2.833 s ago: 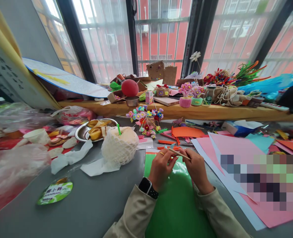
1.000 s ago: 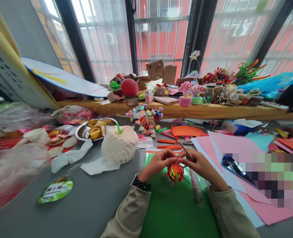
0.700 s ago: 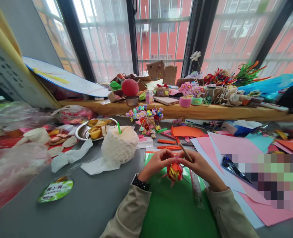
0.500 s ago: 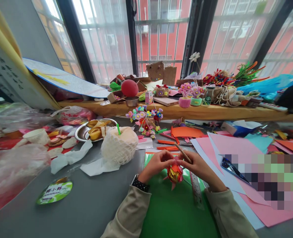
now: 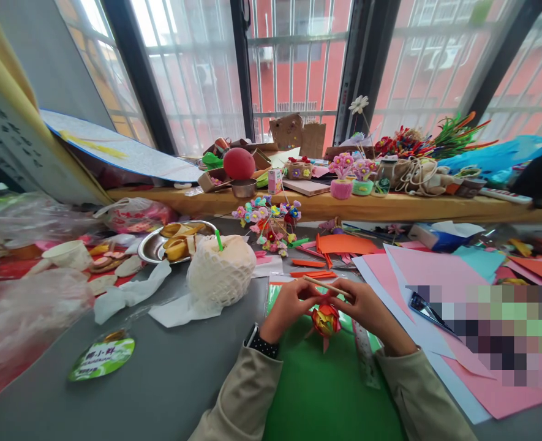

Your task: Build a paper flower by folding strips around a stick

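Note:
Between my two hands is a red, orange and yellow paper flower [image 5: 326, 320] with pointed pink petals hanging below it. My left hand [image 5: 293, 304] pinches the flower's upper edge, its thumb and fingertips pressed together. At the other side, my right hand [image 5: 361, 306] grips the flower's edge too. A thin wooden stick [image 5: 328, 286] lies across the right fingers, its tip pointing left above the flower. Underneath is a green mat [image 5: 326, 392]. A clear ruler [image 5: 366, 358] rests on it beside my right wrist.
A netted coconut [image 5: 222, 269] with a green straw stands left of the mat, by a metal bowl [image 5: 149, 248] of peels. Pink and white paper sheets [image 5: 436, 269] and a phone [image 5: 431, 313] lie to the right. Orange strips [image 5: 314, 274] lie behind my hands. Crafts line the wooden sill [image 5: 271, 205].
The stick has swung from steeply tilted to nearly level, its tip now further left. The flower has turned slightly and shifted a little to the right. Both hands stay close together.

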Available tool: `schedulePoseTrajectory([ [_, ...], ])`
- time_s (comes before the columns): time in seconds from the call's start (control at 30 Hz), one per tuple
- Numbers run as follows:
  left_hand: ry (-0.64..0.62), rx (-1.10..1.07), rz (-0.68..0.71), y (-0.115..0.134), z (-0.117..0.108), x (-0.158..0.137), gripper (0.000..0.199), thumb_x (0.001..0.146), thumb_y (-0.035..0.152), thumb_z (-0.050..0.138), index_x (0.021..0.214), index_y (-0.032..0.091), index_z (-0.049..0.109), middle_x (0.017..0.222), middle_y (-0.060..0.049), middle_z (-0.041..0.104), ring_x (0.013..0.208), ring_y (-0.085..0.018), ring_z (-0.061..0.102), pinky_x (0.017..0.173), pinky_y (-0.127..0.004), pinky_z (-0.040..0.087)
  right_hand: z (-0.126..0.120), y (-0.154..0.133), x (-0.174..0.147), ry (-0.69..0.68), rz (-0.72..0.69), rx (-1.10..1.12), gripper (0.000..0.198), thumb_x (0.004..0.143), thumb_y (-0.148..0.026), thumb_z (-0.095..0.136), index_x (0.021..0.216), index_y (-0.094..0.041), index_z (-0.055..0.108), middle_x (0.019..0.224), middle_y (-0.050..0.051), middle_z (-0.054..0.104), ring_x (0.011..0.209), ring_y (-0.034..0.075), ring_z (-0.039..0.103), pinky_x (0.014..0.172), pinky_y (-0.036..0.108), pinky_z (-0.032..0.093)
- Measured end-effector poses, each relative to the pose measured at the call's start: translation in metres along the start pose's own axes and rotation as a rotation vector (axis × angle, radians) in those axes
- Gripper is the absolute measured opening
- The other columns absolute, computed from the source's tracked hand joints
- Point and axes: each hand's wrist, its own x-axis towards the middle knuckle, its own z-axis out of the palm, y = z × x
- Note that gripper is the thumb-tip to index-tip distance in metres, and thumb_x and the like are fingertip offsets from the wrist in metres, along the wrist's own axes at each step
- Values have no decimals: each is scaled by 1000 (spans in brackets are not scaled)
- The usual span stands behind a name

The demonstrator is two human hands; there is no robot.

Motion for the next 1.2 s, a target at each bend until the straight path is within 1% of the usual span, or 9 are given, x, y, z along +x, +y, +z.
schedulePoseTrajectory([
  [0.1, 22, -102, -22, 0, 0, 2, 26, 64, 35, 60, 78, 14, 57, 77, -4, 60, 74, -16, 56, 65, -26, 44, -1, -2, 0, 93, 2, 17, 11, 74, -26, 50, 74, -17, 57, 65, -1, 60, 57, 11, 50, 52, 19, 36],
  [0.2, -17, -235, -69, 0, -2, 3, 38, 64, 36, 61, 93, 14, 52, 91, -7, 57, 86, -17, 55, 72, -27, 43, -1, -3, 0, 239, 50, -7, 13, 73, -28, 51, 72, -17, 56, 62, -1, 58, 51, 10, 48, 49, 19, 35],
  [0.33, -106, -372, -167, 2, -1, 3, 55, 62, 35, 63, 109, 15, 42, 92, -7, 54, 75, -14, 57, 66, -26, 43, 0, -2, 0, 339, 91, -29, 13, 73, -29, 50, 73, -17, 54, 60, -1, 58, 45, 9, 44, 43, 19, 33],
  [0.43, -85, -382, -217, 1, 1, 3, 58, 61, 35, 64, 110, 15, 39, 84, -5, 54, 65, -12, 56, 58, -24, 43, 0, 0, 1, 322, 75, -9, 12, 74, -26, 50, 79, -16, 55, 69, 1, 61, 51, 11, 50, 46, 20, 37],
  [0.53, -52, -362, -189, -1, 3, 4, 56, 59, 34, 65, 107, 15, 42, 81, -3, 53, 66, -12, 56, 58, -23, 43, 0, 3, 2, 271, 32, 24, 19, 75, -26, 49, 90, -17, 57, 83, 4, 63, 68, 14, 57, 56, 21, 42],
  [0.63, -24, -297, -167, -1, 3, 4, 54, 58, 33, 66, 105, 15, 44, 76, 0, 51, 64, -10, 55, 58, -22, 42, -1, 5, 2, 234, -3, 21, 20, 76, -29, 50, 88, -18, 60, 87, 4, 65, 78, 17, 58, 65, 25, 44],
  [0.9, 28, -130, -150, 0, 5, 3, 51, 60, 33, 64, 104, 17, 47, 76, 0, 50, 63, -9, 52, 58, -22, 42, -1, 7, 2, 192, 34, -49, 18, 76, -27, 48, 84, -19, 62, 81, 3, 66, 72, 17, 59, 61, 26, 44],
  [1.1, 22, -213, -98, -3, 6, 2, 64, 57, 35, 67, 113, 20, 40, 94, -5, 51, 78, -14, 56, 68, -26, 44, 2, 6, 2, 278, 25, -153, 13, 73, -22, 48, 78, -18, 59, 78, 4, 64, 73, 18, 58, 64, 28, 43],
  [1.2, 26, -243, -121, 1, 5, 1, 72, 56, 32, 68, 118, 22, 34, 100, -6, 49, 83, -17, 56, 70, -28, 45, 1, 5, 2, 303, 37, -126, 14, 73, -24, 49, 80, -17, 60, 80, 5, 65, 76, 19, 58, 65, 28, 44],
])
